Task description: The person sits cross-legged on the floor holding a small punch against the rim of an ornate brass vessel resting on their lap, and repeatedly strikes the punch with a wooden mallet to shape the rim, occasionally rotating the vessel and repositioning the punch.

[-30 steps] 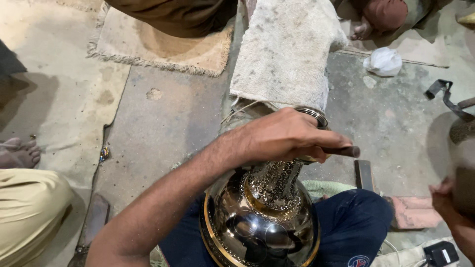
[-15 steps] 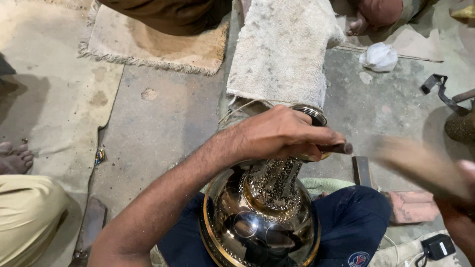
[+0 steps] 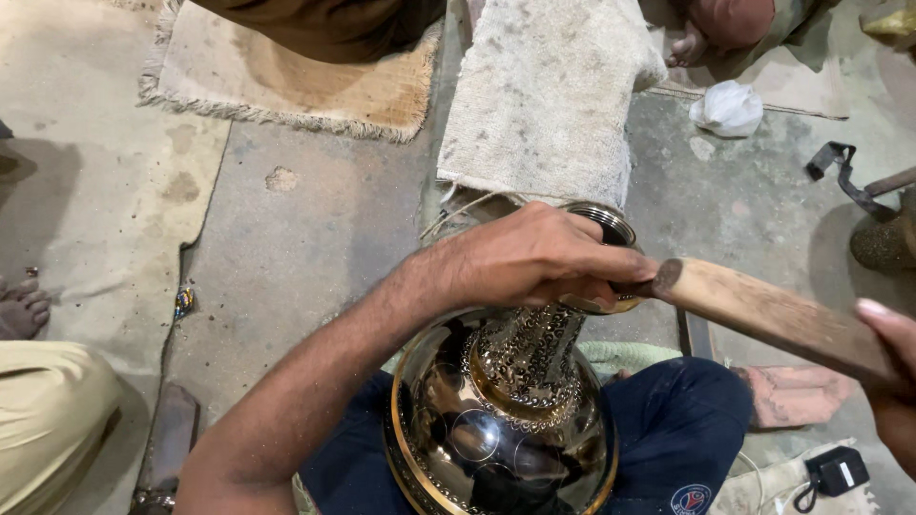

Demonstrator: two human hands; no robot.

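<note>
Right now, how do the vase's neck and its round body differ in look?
The neck is narrow and covered in fine raised pattern; the body is wide, smooth and mirror-like with gold bands. The left hand wraps over the neck near the mouth; nothing grips the body, which rests on the lap. Both are shiny metal.

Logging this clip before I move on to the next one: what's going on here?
A person sits on the floor with a shiny metal vase on their lap. The left hand wraps over the vase's neck near its mouth, fingers curled around a small dark tool there. The right hand grips a wooden mallet, whose end meets that tool at the vase's rim. A worn cloth-covered block lies just ahead, and other people sit around the edges.
</note>
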